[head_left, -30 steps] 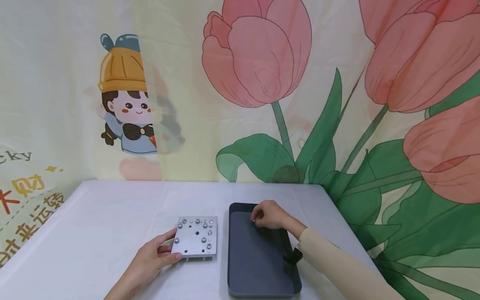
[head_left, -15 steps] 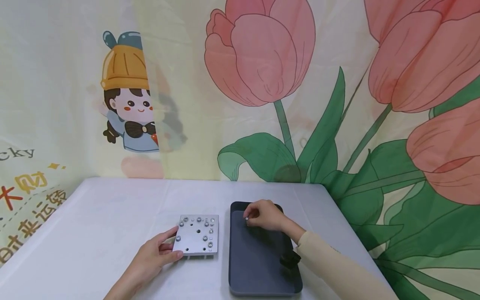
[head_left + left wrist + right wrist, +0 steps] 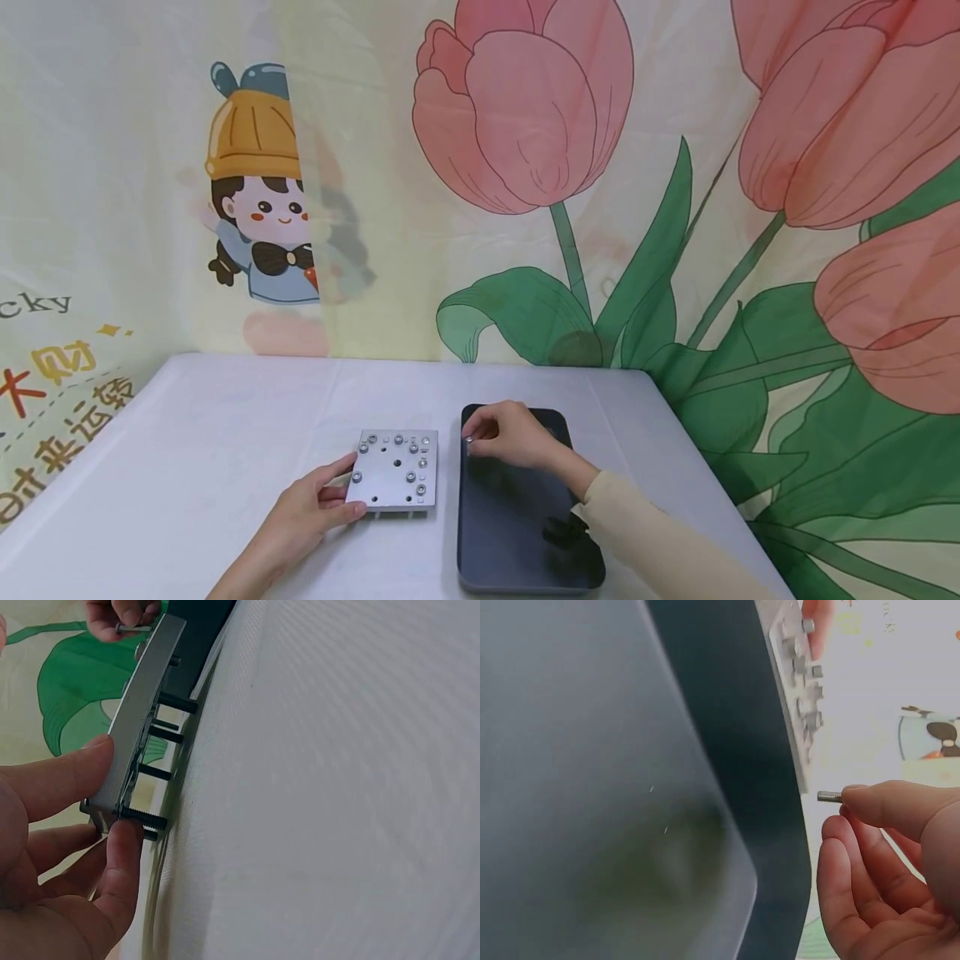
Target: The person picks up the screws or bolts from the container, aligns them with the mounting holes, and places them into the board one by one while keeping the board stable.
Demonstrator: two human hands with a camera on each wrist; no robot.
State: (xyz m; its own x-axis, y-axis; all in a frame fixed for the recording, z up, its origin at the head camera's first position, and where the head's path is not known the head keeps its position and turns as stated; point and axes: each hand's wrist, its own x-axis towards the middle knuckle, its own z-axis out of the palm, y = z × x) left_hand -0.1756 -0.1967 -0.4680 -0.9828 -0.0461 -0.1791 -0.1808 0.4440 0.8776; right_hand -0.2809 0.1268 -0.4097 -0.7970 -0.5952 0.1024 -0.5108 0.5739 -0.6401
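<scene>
My left hand [image 3: 300, 510] grips the left edge of a square silver metal plate [image 3: 390, 492], thumb on one face and fingers beneath. Several socket-head screws sit in the plate's top, and other holes show no screw. In the left wrist view, threaded shanks [image 3: 178, 703] stick out of the underside, and the plate is held off the white cloth. Between thumb and fingertips my right hand [image 3: 513, 435] pinches a small screw [image 3: 829, 796], its threaded end bare. This hand is over the upper left edge of a dark tray [image 3: 510, 542], apart from the plate.
The tray lies on the white-covered table [image 3: 247, 417], just right of the plate. A dark band [image 3: 564, 530] is around my right wrist. Behind the table hangs a printed cloth with tulips [image 3: 525, 125] and a cartoon child [image 3: 281, 217].
Carrying the screw, my right hand has moved left across the top of the tray toward the plate. The left hand and plate stay nearly still; the head view shifts slightly.
</scene>
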